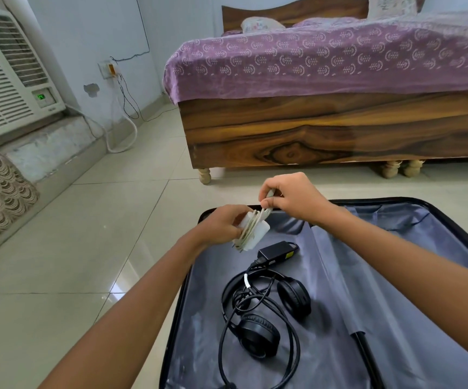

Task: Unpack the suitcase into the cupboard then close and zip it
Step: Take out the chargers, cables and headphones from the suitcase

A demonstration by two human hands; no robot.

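Suitcase (pixel 395 276) lies open on the floor (pixel 86 248) near the foot of the bed (pixel 325 130). Left hand (pixel 221 224) has its grip curled round a white charger (pixel 255 228) with cable wound on it, above the suitcase's far left corner. Right hand (pixel 288 196) pinches the loose cable end (pixel 269 195) just above the charger. Black headphones (pixel 266 313) and a black power adapter (pixel 277 252) with tangled cord lie on the grey lining, left half.

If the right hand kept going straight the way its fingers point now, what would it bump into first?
The right hand points left and down, pinching a cable. It would probably meet the white charger held in the left hand first, though depth is hard to judge.
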